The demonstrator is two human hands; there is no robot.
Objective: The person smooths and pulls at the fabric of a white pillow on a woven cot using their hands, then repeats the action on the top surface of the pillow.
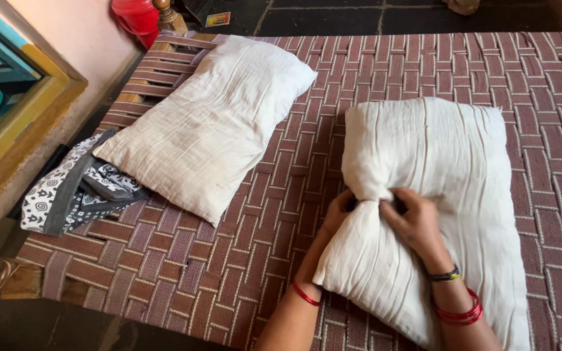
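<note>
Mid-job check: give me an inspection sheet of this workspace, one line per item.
Surface: woven cot of maroon and pale straps on a wooden frame.
Job's things: white pillow lying on the cot, pinched in at the middle of its near-left edge.
Clutter: second white pillow lying at the left; black-and-white patterned cloth partly under its corner at the cot's edge.
Hands: left hand and right hand both gripping the gathered fabric; red bangles on both wrists.
Cables: nothing seen.
Surroundings: red container on the dark floor beyond the cot; yellow and teal frame on the left wall.
</note>
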